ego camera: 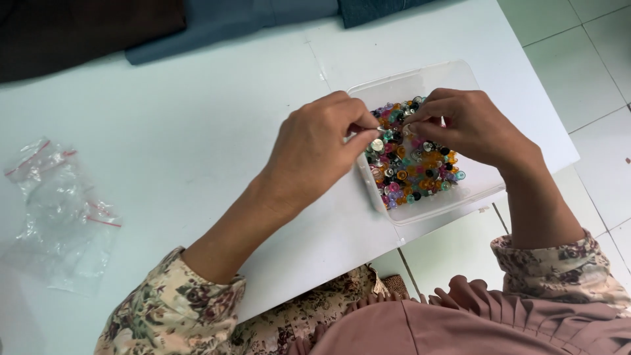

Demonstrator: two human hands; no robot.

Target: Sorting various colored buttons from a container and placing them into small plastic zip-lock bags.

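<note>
Both hands meet above the clear plastic tray (473, 187) of coloured beads (411, 158): left hand (315, 148) pinches a small silvery piece (377, 144), right hand (463, 125) has fingertips pressed together on something too small to tell.

Plain white desk (197, 131) here, sitting over a pale tiled floor (591, 59). On it: a clear plastic tray (427, 82) full of colourful beads near the right edge, 2 or so empty clear zip bags (59, 210) far left, and dark folded fabric (217, 23) along the back.
</note>
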